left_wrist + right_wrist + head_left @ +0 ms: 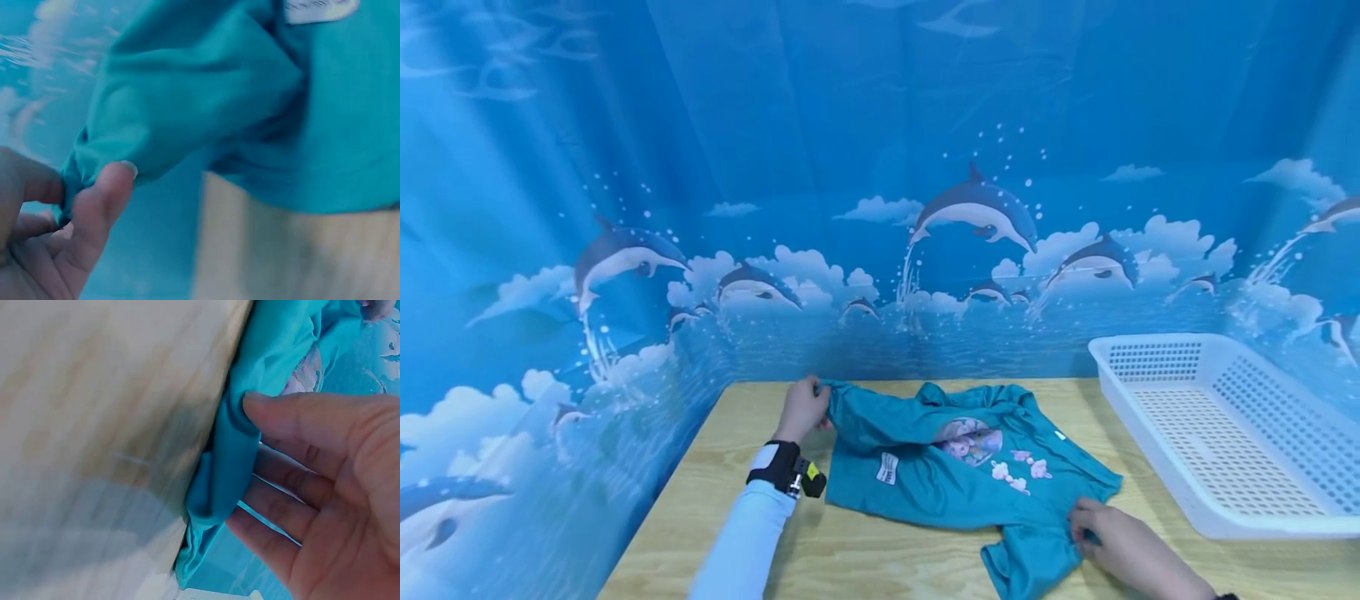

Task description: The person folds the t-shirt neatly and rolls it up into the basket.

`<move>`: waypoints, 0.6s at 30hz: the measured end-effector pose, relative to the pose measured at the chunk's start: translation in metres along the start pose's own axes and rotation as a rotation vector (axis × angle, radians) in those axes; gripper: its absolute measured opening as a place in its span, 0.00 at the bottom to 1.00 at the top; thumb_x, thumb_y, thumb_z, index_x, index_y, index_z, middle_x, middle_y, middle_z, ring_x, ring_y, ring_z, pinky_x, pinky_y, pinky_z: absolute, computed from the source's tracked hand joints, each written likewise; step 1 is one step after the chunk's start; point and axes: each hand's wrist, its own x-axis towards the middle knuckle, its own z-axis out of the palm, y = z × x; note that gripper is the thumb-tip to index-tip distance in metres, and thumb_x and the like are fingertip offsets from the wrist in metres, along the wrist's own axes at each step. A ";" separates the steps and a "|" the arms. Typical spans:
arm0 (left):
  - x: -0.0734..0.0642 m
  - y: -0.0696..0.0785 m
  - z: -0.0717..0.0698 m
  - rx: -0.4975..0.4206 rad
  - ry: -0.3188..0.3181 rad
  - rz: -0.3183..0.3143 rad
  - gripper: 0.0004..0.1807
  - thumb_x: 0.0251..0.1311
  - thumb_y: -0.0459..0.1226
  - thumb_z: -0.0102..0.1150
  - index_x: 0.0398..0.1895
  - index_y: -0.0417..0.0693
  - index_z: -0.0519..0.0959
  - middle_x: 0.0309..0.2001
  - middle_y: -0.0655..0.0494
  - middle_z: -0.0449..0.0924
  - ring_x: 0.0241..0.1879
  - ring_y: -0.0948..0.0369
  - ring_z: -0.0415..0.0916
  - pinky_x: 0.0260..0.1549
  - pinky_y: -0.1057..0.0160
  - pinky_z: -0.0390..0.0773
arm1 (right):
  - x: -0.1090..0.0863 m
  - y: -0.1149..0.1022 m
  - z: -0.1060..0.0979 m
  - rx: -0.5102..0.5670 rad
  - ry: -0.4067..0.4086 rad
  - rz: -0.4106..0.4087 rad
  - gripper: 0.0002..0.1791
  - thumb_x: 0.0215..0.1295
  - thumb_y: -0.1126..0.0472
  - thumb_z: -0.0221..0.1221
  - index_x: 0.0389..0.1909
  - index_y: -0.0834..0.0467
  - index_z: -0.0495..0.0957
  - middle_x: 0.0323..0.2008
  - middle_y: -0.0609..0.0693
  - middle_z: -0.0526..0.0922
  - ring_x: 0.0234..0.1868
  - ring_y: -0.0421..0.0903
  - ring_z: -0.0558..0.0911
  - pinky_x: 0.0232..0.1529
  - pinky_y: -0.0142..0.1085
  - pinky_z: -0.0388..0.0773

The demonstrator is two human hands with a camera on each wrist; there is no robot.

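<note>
A teal T-shirt [917, 492] lies spread and rumpled on the wooden table, with a round print, small pink figures and a white label on it. At its far left corner my left hand [806, 408] pinches the fabric. The left wrist view shows that gathered fabric [169, 94] lifted between the thumb and fingers of the left hand [69, 231]. My right hand [1120, 537] is at the near right side, by a sleeve [1033, 554]. In the right wrist view, the right hand [331, 469] holds a fold of the shirt [234, 456] between thumb and fingers.
A white perforated plastic basket [1183, 467] stands at the right of the table [700, 517]. Behind and to the left hangs a blue curtain [850, 167] printed with dolphins, reaching down to the table's edges.
</note>
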 end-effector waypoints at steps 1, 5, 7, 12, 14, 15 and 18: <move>0.003 -0.005 0.004 0.004 0.013 -0.017 0.11 0.69 0.37 0.44 0.32 0.38 0.69 0.16 0.51 0.72 0.16 0.57 0.76 0.19 0.61 0.74 | 0.000 0.000 0.001 -0.006 0.007 -0.006 0.12 0.52 0.62 0.66 0.24 0.46 0.72 0.29 0.36 0.65 0.26 0.30 0.64 0.25 0.31 0.65; 0.006 -0.022 0.016 0.044 -0.023 -0.055 0.15 0.69 0.37 0.43 0.45 0.31 0.70 0.35 0.38 0.77 0.34 0.48 0.80 0.34 0.55 0.76 | 0.002 -0.004 0.003 -0.006 0.009 -0.010 0.09 0.53 0.60 0.65 0.25 0.46 0.73 0.33 0.38 0.70 0.30 0.34 0.71 0.28 0.33 0.71; 0.002 -0.027 0.020 0.070 -0.114 -0.054 0.23 0.69 0.38 0.43 0.61 0.30 0.62 0.54 0.30 0.72 0.52 0.42 0.74 0.48 0.49 0.74 | 0.004 -0.008 0.001 0.028 -0.019 0.021 0.07 0.54 0.58 0.65 0.25 0.47 0.75 0.39 0.43 0.76 0.37 0.42 0.78 0.35 0.39 0.77; -0.019 -0.018 0.020 0.218 -0.250 0.025 0.44 0.69 0.40 0.48 0.74 0.40 0.31 0.71 0.26 0.40 0.68 0.33 0.49 0.62 0.39 0.60 | 0.006 -0.022 -0.007 0.060 -0.034 0.131 0.06 0.54 0.55 0.66 0.29 0.52 0.81 0.46 0.55 0.80 0.50 0.59 0.79 0.47 0.52 0.77; -0.032 -0.006 0.018 0.302 -0.225 0.108 0.44 0.67 0.39 0.52 0.75 0.44 0.35 0.71 0.27 0.41 0.67 0.33 0.51 0.60 0.39 0.63 | 0.008 -0.033 -0.010 0.023 0.007 0.167 0.07 0.53 0.54 0.67 0.29 0.52 0.81 0.40 0.49 0.79 0.43 0.51 0.80 0.43 0.47 0.78; -0.041 -0.001 0.017 0.346 -0.216 0.152 0.42 0.66 0.39 0.54 0.75 0.44 0.42 0.70 0.28 0.45 0.66 0.34 0.55 0.59 0.40 0.66 | 0.009 -0.039 -0.010 0.003 0.035 0.171 0.06 0.53 0.54 0.67 0.29 0.51 0.81 0.37 0.46 0.78 0.39 0.46 0.79 0.39 0.43 0.78; -0.068 0.011 0.017 0.444 -0.246 0.301 0.28 0.61 0.37 0.58 0.64 0.42 0.65 0.60 0.37 0.64 0.57 0.45 0.69 0.51 0.48 0.75 | 0.011 -0.058 -0.006 -0.025 0.059 0.126 0.07 0.55 0.51 0.66 0.26 0.46 0.78 0.27 0.39 0.69 0.28 0.34 0.70 0.28 0.33 0.71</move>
